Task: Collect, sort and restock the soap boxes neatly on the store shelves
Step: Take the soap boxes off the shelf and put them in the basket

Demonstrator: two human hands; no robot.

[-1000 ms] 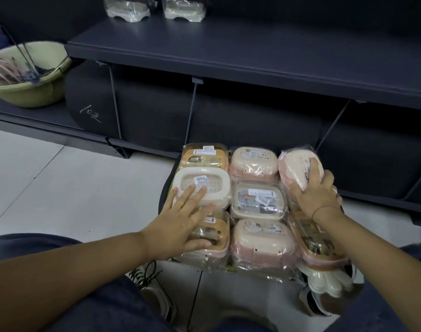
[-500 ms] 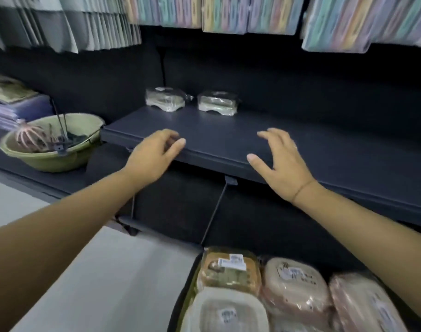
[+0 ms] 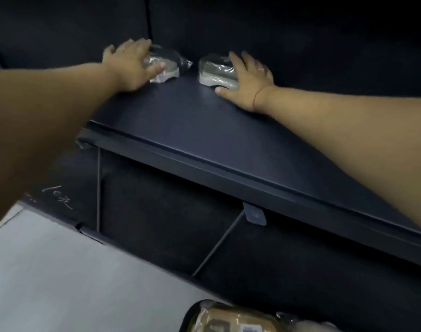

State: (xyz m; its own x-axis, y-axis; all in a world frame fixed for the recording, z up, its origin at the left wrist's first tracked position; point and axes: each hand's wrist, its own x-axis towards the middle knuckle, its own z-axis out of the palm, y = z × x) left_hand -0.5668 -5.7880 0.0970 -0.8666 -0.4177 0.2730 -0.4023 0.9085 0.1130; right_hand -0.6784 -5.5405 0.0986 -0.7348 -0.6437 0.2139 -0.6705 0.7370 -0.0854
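Your left hand [image 3: 130, 65] closes over the left soap box [image 3: 167, 68] at the back of the dark shelf [image 3: 228, 130]. The thumb lies across its near face, the other fingers curl over its far left end, and the clear wrapper's tail sticks out to the right beyond your thumb tip. Your right hand [image 3: 249, 80] grasps the right soap box [image 3: 214, 70], fingers draped over its top and thumb against its near lower edge. The two boxes sit just apart, between your thumbs. Blur hides how firmly either grip presses. Well below your wrists, more wrapped soap boxes [image 3: 228, 319] show beside the pale floor [image 3: 60, 271].
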